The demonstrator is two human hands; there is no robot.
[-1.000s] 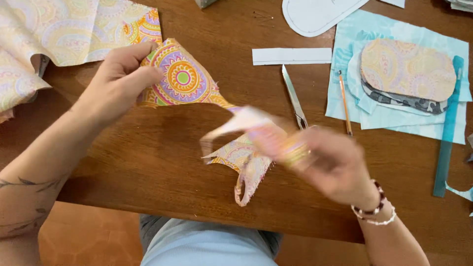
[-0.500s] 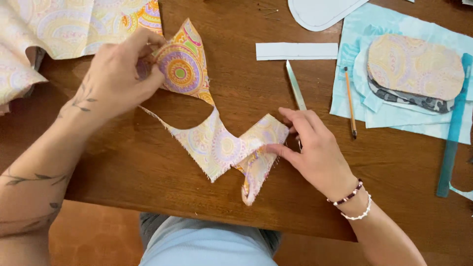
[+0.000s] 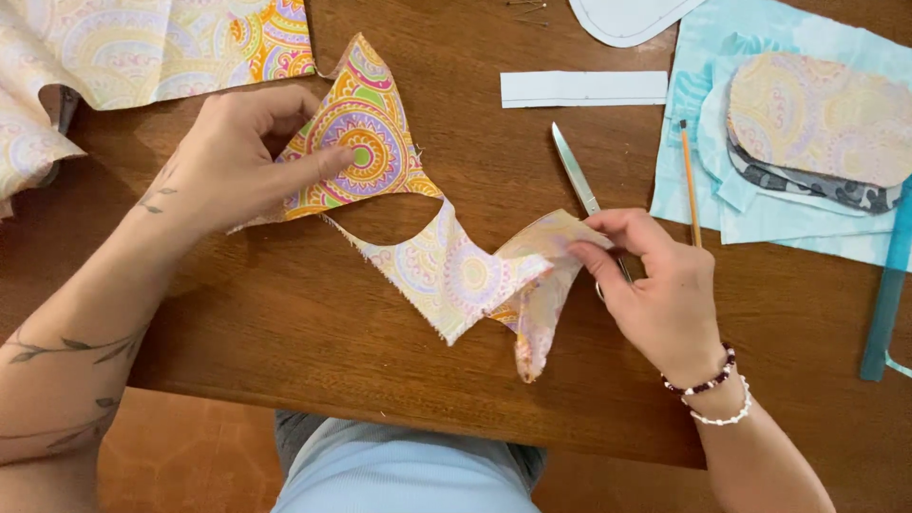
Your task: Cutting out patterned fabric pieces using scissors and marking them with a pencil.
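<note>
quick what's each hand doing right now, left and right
Left hand: fingers spread, pressing the patterned fabric scrap flat on the table.
Right hand: pinching the scrap's folded end between thumb and fingers.

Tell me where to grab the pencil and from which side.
Grip the pencil mid-shaft, coming from above and from the left: it lies flat, point away from the person, along the blue fabric's edge, and the right hand covers its near end.

left hand (image 3: 242, 157): flat, fingers spread | right hand (image 3: 655, 285): fingertips pinched
</note>
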